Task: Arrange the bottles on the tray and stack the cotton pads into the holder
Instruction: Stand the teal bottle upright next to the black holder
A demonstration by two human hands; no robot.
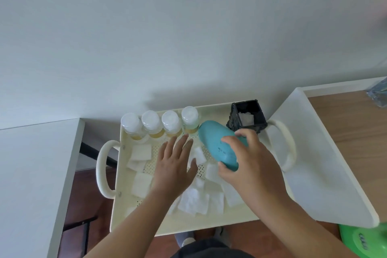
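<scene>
On the cream perforated tray (209, 225), our right hand (251, 163) curls round the tilted teal bottle (213, 142). Our left hand (173, 165) is spread flat, holding nothing. We should stand the teal bottle upright beside the four clear bottles (170, 121) lining the far edge. The black holder (261, 117), in the far right corner, has white padding inside. Loose cotton pads (194, 201) litter the tray floor.
</scene>
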